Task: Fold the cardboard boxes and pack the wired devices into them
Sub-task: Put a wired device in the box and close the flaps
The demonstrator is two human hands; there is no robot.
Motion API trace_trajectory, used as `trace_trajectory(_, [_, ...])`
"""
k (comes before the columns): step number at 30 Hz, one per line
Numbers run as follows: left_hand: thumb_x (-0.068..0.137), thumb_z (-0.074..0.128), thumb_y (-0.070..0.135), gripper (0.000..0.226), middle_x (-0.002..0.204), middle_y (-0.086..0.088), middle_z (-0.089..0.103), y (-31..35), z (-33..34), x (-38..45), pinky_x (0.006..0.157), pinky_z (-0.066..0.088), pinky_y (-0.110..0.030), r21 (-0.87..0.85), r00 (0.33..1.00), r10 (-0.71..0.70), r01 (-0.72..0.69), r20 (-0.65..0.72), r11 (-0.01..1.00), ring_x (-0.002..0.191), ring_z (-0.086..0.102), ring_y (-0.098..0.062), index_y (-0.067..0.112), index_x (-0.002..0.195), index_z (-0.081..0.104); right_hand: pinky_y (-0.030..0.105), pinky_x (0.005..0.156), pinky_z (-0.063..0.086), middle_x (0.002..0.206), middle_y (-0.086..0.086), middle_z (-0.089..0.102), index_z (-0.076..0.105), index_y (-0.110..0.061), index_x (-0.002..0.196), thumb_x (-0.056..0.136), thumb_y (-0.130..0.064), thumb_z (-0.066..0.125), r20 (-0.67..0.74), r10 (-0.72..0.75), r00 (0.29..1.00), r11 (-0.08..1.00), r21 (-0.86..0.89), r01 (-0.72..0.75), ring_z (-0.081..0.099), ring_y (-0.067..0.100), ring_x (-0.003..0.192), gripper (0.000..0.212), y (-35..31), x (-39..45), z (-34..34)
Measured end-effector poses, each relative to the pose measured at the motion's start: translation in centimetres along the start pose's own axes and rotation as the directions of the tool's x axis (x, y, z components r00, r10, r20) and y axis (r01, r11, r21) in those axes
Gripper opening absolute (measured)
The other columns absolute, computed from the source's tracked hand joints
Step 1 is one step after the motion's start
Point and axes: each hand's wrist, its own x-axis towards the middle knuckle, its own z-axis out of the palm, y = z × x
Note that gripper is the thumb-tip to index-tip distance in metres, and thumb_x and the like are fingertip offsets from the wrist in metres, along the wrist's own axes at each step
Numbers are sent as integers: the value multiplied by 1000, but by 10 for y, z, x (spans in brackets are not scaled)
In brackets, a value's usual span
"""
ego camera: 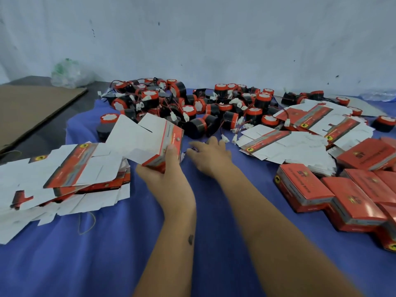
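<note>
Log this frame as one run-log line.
left hand: holds part-folded box | right hand: open, reaching toward wired devices | packed boxes: at right

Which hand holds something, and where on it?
Left hand grips the half-folded box at its lower red corner. Right hand holds nothing visible.

Half-folded box (154, 140) in left hand (159, 168)

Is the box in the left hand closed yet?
Open. The box in the left hand is folded up, but its white flaps stand unfolded.
</note>
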Motion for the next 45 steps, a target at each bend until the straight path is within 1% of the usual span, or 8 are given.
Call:
trace_trajectory(6, [95, 63, 20, 33, 111, 20, 57, 1, 3, 0, 73, 46, -2, -16, 998, -55, 55, 15, 998, 87, 57, 24, 23, 122, 44, 32, 63, 34, 89, 4, 41, 45, -16, 72, 90, -25, 53, -250, -42, 967, 999, 22, 49, 44, 29, 91, 22, 10, -19, -1])
trace_trajectory(12, [99, 57, 29, 24, 114, 25, 53, 10, 5, -8, 106, 48, -34, -43, 994, -104, 105, 36, 994, 110, 53, 9, 31, 119, 43, 27, 55, 37, 59, 12, 54, 46, -10, 57, 78, -14, 57, -73, 87, 994, 996, 0, -87, 50, 25, 58, 24, 50, -57, -38])
trace_trajectory(17, [99, 58, 29, 26, 112, 24, 53, 8, 6, -10, 99, 50, -28, 29, 990, -118, 116, 81, 993, 102, 54, 12, 30, 117, 41, 29, 56, 31, 73, 2, 45, 42, -13, 71, 85, -19, 57, -212, 125, 969, 909, -367, -197, 44, 21, 64, 21, 48, -73, -64])
trace_trajectory(20, [93, 66, 24, 32, 107, 18, 56, 2, 3, -8, 75, 48, -7, 111, 991, -109, 100, 79, 989, 84, 57, 19, 26, 114, 42, 35, 66, 35, 92, 8, 46, 47, -12, 91, 87, -20, 57, -403, -76, 912, 984, -177, 4, 45, 30, 85, 13, 30, -60, -59])
trace_trajectory(25, [81, 75, 8, 55, 120, -11, 58, -3, 2, -3, 67, 48, -9, 228, 997, -48, 33, 58, 973, 97, 62, -14, 8, 125, 42, 45, 105, 32, 156, 20, 13, 24, -29, 152, 92, -18, 57, -215, -136, 967, 979, 121, 165, 19, 40, 138, 69, 5, -22, -28])
trace_trajectory(31, [77, 76, 4, 56, 124, -11, 56, -4, 4, -2, 60, 46, -7, 210, 998, -46, 35, 47, 977, 91, 61, -8, 21, 116, 40, 46, 97, 36, 135, 19, 40, 35, -24, 138, 91, -34, 60, -333, 30, 942, 1000, 15, -26, 36, 40, 123, 54, 25, -2, -9])
trace_trajectory(40, [73, 70, 0, 60, 131, -14, 45, -7, 0, 1, 50, 45, -12, 223, 998, -62, 55, 25, 973, 92, 56, -20, 14, 124, 42, 40, 86, 34, 98, 7, 57, 39, -16, 109, 77, -37, 70, -565, -25, 825, 998, 26, 49, 50, 33, 104, 49, 26, -28, 2])
trace_trajectory(45, [73, 69, -2, 59, 129, -16, 47, -2, 0, -1, 53, 46, -13, 207, 997, -72, 66, 19, 976, 86, 58, -16, 13, 123, 41, 34, 71, 42, 109, 0, 60, 48, -21, 123, 77, -44, 69, -406, 40, 913, 979, 198, 45, 56, 22, 98, 56, 14, -52, 1])
